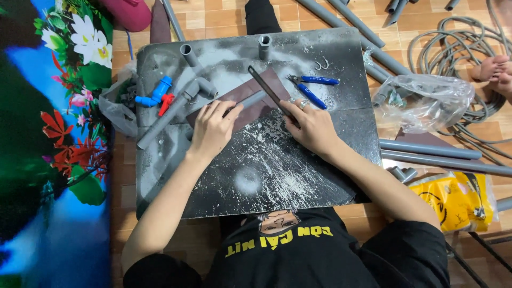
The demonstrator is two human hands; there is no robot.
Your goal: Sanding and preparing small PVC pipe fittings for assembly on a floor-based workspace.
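**Pipe piece lying between two hands on a dusty work board**

A wooden plank floor (224, 18) is spreading under everything, with a bright flower-printed cloth (53, 133) running down one side and long grey plastic pipes (432, 149) and a coil of grey hose (453, 48) lying on the other. A person in a black shirt is sitting at a dark, scratched rectangular board (256, 176), dusted white and serving as the desk.

On it a reddish-brown sheet (250, 109), which looks like abrasive paper, is lying under both hands. A short grey plastic pipe piece (252, 99) is resting on that sheet, its long axis slanting from near the left fingers up and away toward the right. The left hand (212, 130) is lying nearer to it, its grip flattened with fingertips pressing down at the piece's lower end rather than wrapping it. The right hand (312, 128) is sitting just beyond the other side, its grip pinching the lower end of a slim dark metal file (266, 88), which is angling up-left and crossing the pipe piece's far end.

Further left a longer grey pipe with a tee fitting (173, 109) is lying diagonally, just beside a blue and red plastic valve (157, 95). Blue-handled cutters (309, 88) are resting near the right hand.
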